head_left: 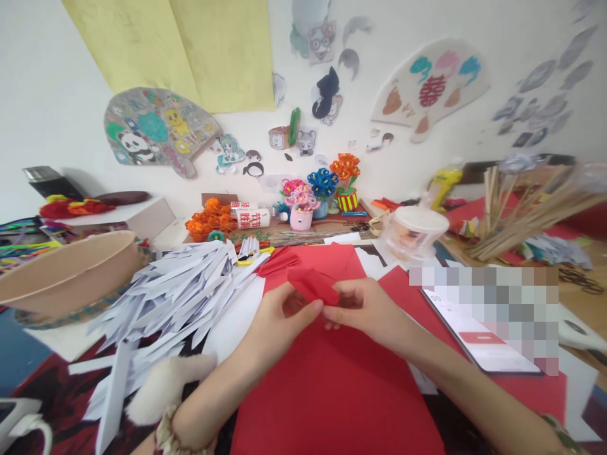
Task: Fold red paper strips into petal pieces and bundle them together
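You've got the red paper piece (312, 284) up in front of you, over the far part of the red sheets (336, 398). Left hand (279, 309) pinches its left side, right hand (358, 306) its right, both closed narrow, thumbs nearly meeting at the near edge. Reads as a folding or shaping step, mid-crease; my call. Next move calls for even pressure from both thumbs and squared edges; thin paper could skew or crumple. Can't see the piece's underside or most fingertips behind it, so fold count is unclear. Pixelation hides part of the phone (478, 338) and whatever's beside it. Basin (71, 272) is cut off at frame left.
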### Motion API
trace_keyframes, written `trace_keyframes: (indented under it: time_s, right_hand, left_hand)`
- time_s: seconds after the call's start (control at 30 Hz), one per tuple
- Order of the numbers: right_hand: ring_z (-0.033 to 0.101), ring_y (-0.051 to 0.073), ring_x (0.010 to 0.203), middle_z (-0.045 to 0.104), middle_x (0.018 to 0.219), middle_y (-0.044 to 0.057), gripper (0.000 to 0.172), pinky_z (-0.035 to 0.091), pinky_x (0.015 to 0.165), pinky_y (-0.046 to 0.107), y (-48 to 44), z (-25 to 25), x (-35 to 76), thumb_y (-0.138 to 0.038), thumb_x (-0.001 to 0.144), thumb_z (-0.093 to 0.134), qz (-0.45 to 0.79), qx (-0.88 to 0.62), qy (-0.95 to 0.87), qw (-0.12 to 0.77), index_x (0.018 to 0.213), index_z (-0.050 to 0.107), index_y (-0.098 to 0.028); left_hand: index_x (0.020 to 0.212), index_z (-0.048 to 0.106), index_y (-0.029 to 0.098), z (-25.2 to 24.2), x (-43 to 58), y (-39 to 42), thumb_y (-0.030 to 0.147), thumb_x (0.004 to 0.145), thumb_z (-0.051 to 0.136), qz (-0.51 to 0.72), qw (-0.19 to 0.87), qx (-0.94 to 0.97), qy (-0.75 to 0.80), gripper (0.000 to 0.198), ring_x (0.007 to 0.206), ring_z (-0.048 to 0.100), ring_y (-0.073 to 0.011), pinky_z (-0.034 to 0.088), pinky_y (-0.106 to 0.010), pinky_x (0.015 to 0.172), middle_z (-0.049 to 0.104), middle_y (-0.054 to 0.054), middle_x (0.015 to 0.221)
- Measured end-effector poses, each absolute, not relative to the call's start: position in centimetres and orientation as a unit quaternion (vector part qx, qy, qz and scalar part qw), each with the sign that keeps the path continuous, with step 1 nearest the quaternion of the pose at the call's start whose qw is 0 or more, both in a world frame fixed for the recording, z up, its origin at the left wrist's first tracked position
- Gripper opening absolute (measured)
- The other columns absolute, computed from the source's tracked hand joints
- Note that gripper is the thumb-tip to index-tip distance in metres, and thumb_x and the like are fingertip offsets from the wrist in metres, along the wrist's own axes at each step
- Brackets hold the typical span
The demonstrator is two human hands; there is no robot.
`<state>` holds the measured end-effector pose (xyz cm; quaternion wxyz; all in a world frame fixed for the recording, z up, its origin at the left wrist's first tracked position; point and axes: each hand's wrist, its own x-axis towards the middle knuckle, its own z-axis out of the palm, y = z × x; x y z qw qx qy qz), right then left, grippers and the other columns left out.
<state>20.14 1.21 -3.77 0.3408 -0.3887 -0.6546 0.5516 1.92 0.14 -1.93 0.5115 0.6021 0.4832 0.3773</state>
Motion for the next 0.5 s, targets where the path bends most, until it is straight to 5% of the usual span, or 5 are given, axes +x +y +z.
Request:
trace_keyframes:
  time_s: [0.13, 0.5]
  right_hand:
    - [0.067, 0.018, 0.066, 0.067, 0.063, 0.001, 0.033, 0.049, 0.064, 0.029, 1.2, -3.6, 20.3, -0.045, 0.081, 0.07, 0.534, -0.414, -0.661, 0.327, 0.066, 0.06, -0.018]
    - [0.064, 0.014, 0.056, 0.069, 0.064, 0.002, 0.033, 0.051, 0.057, 0.027, 0.9, -2.9, 20.1, -0.047, 0.076, 0.076, 0.595, -0.39, -0.579, 0.399, 0.069, 0.064, -0.016]
  left_hand:
    - [0.063, 0.058, 0.018, -1.4, 1.2, 0.2, 0.044, 0.075, 0.071, 0.406, 0.445, 0.585, 0.543, 0.032, 0.046, 0.047, -0.0097, 0.032, -0.021, 0.046, 0.057, 0.005, 0.05]
    - [0.07, 0.065, 0.013, -0.7, 0.5, -0.4, 0.031, 0.079, 0.075, 0.462, 0.566, 0.489, 0.476, 0.022, 0.056, 0.06, -0.0078, 0.046, -0.018, 0.056, 0.073, -0.002, 0.068]
